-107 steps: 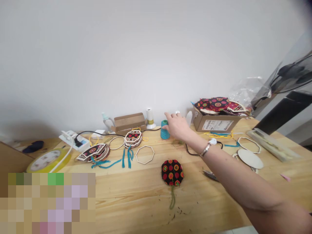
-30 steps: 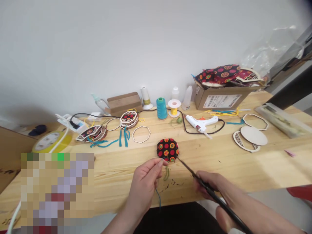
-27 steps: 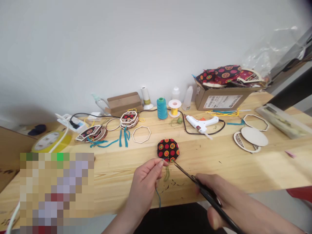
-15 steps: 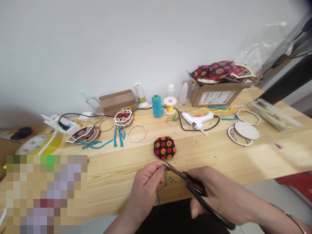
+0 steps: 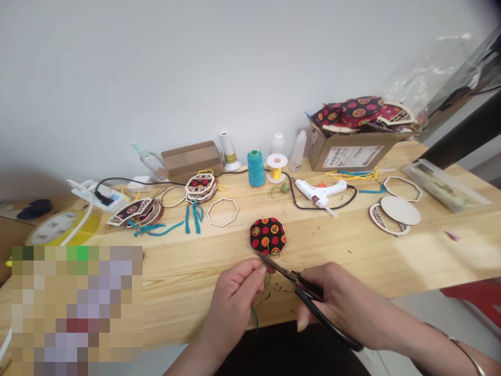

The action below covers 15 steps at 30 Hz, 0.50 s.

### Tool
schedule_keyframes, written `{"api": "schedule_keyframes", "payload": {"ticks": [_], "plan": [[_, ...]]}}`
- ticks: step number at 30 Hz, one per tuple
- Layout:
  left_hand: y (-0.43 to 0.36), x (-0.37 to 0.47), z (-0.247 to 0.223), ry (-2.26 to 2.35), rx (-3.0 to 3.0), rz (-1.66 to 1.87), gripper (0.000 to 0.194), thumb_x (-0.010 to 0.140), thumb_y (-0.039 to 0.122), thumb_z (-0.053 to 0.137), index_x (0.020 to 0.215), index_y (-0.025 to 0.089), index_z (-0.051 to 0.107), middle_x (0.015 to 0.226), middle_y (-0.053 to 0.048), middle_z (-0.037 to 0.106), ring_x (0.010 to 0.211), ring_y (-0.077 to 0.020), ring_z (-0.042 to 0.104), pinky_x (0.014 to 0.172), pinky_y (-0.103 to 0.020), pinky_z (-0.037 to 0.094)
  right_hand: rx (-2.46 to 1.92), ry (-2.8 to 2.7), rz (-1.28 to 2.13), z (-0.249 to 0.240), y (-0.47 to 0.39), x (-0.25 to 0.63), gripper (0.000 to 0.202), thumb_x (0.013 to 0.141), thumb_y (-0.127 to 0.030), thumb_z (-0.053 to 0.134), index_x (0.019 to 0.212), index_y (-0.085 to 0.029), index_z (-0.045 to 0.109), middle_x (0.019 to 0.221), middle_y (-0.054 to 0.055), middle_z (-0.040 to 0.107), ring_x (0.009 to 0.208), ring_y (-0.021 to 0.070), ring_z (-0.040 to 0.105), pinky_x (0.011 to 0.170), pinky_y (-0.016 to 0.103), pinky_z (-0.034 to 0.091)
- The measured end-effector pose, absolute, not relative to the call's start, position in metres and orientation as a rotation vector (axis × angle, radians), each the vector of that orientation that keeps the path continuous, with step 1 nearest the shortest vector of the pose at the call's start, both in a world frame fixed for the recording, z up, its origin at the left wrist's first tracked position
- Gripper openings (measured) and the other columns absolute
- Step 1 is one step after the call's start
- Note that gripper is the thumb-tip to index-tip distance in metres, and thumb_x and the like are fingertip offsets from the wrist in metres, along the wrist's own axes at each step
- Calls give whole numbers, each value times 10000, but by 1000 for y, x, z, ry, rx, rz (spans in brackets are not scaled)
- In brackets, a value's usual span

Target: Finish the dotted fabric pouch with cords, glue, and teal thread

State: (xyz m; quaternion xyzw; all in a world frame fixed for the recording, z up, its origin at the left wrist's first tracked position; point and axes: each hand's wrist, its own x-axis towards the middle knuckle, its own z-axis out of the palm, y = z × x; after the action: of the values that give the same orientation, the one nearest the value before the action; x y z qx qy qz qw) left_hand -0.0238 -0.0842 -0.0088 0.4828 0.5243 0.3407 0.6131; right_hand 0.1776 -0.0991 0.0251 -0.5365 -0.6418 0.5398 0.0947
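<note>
My left hand (image 5: 240, 290) is closed in a pinch at the table's front edge. A thin green cord (image 5: 255, 316) hangs below its fingers, and a small loop of it shows beside the fingertips. My right hand (image 5: 338, 303) holds black-handled scissors (image 5: 287, 274) through the handles. Their blades point up and left, with the tips just above my left fingertips. Just beyond the blades, on the table, lies a padded octagonal piece of black fabric (image 5: 268, 236) with red and orange round patterns. Whether the blades touch the cord cannot be made out.
Across the wooden table (image 5: 188, 277) stand a glue gun (image 5: 319, 192), a teal thread cone (image 5: 256, 169), a yellow spool (image 5: 276, 169) and wooden frames (image 5: 222, 212). A cardboard box (image 5: 348, 151) of fabric pieces is at back right. Dark scraps lie near my hands.
The scissors have moved slightly up and left, their tips now past my left fingertips toward the fabric piece. The handles look closer together. My left hand keeps its pinch.
</note>
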Motion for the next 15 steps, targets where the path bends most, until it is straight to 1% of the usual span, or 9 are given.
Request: {"api": "schedule_keyframes", "payload": {"ticks": [3,6,9,12,15], "plan": [[-84,-26,-10,1201,1101,789,237,814,364,556,702,163,612,571,41,364,510,-69,259,451,-207,192,-1608,-1896,1540,19,-100,178,308,807,-397,530,666,-145,639,620,8,612,556,99,469,489,214,316],[-82,-28,-12,1213,1036,836,221,801,367,577,741,161,633,564,46,358,509,-63,269,447,-199,188,-1564,-1913,1588,23,-102,181,276,799,-386,556,659,-160,629,623,-5,641,556,99,501,481,205,323],[-76,-29,-11,1227,896,911,229,778,380,602,798,157,650,544,59,345,474,-47,254,432,-193,169,-1509,-2068,1557,31,-108,191,222,739,-381,637,646,-182,604,607,-29,649,531,94,514,462,198,318],[-71,-29,-8,1209,781,976,238,751,379,630,792,145,650,543,63,360,451,-32,249,422,-185,162,-1581,-2315,1253,33,-114,208,219,644,-386,721,685,-205,605,671,-16,661,620,137,577,509,211,360],[-70,-28,-7,1176,728,1005,240,738,373,645,779,136,645,541,64,364,446,-25,253,419,-176,159,-1791,-2476,862,23,-119,233,177,656,-336,699,760,-220,613,746,14,664,698,195,618,578,257,414]]}}
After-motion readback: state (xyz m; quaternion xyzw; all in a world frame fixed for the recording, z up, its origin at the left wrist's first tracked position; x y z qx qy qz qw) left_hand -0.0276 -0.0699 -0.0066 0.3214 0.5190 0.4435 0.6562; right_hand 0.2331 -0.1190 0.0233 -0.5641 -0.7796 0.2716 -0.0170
